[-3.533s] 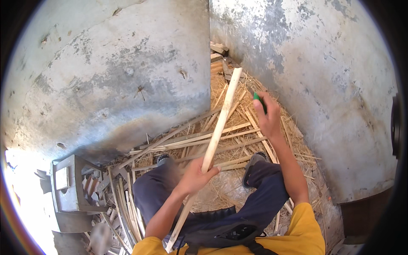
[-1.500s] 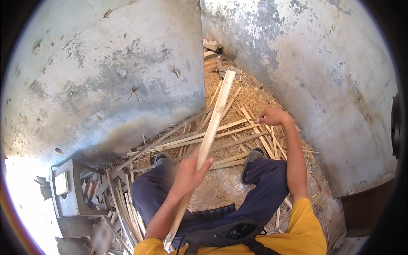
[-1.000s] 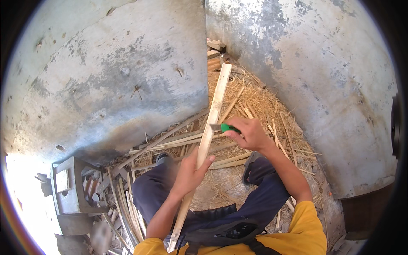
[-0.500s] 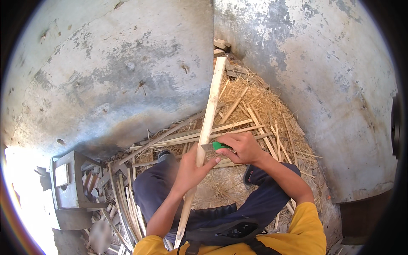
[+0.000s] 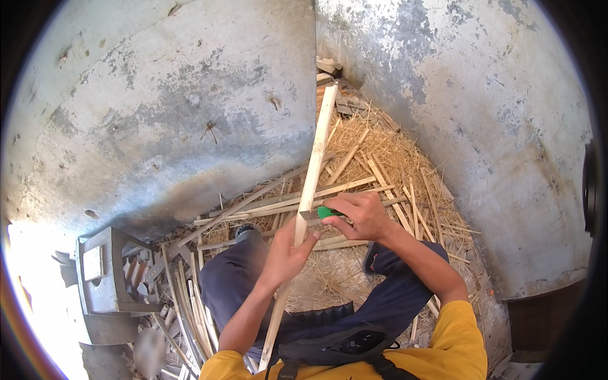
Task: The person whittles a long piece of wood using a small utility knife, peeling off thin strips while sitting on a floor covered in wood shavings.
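Observation:
A long, pale wooden strip [image 5: 315, 161] slants from my lap up toward the corner. My left hand [image 5: 285, 253] is wrapped round its middle, thumb on the right side. In my right hand [image 5: 362, 217] is a green-handled blade [image 5: 329, 212], with fingers and thumb closed on the handle. Its flat grey metal end lies across the strip, just above my left hand. Whether the edge bites into the wood is too small to tell.
Straw [image 5: 380, 145] and loose wooden strips [image 5: 345, 187] cover the floor before me. A grey wooden stool [image 5: 104, 272] lies at the left beside more strips and rubble. Worn plaster walls [image 5: 190, 114] meet in the far corner. My bent legs flank the strip.
The blade has moved slightly up along the strip, and its flat end now looks darker. My left hand has shifted a little to the left, still round the wood.

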`<state>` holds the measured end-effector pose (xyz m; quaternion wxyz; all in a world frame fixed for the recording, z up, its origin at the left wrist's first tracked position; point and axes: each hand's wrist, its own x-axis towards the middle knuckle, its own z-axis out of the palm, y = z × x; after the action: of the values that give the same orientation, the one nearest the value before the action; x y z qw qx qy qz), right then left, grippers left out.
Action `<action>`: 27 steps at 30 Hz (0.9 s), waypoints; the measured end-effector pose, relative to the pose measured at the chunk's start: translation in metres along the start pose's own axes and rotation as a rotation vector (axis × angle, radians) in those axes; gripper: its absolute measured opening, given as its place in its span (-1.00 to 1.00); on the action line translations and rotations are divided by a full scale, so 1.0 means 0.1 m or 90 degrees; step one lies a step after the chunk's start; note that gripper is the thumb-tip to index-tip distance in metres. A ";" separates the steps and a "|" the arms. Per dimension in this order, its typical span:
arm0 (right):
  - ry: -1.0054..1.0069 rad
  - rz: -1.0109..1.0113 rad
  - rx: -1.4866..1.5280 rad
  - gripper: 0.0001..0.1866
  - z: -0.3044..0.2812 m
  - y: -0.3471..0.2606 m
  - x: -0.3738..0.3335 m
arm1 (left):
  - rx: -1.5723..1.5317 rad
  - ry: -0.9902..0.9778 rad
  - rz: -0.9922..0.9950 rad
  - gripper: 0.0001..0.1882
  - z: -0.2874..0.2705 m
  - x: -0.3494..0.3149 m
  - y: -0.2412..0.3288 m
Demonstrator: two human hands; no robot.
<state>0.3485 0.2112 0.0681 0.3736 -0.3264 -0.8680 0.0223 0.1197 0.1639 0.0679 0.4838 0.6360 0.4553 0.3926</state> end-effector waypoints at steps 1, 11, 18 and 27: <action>0.013 -0.002 0.003 -0.70 0.00 0.01 0.01 | 0.001 0.002 0.000 -0.71 0.00 0.00 0.00; 0.088 0.258 -0.026 -0.60 -0.16 0.45 0.09 | 0.020 -0.030 -0.029 -0.72 0.05 -0.09 -0.08; 0.185 0.181 -0.144 -0.67 -0.51 0.67 0.14 | 0.055 -0.056 0.015 -0.76 0.12 -0.08 -0.05; 0.342 0.534 -0.157 -0.46 -1.21 2.17 -0.36 | 0.043 -0.170 0.010 -0.68 0.29 -0.21 -0.06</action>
<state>0.5666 0.3365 0.0715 0.5013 -0.6822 -0.5321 -0.0169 0.1401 0.1372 0.0545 0.5154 0.7021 0.3945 0.2930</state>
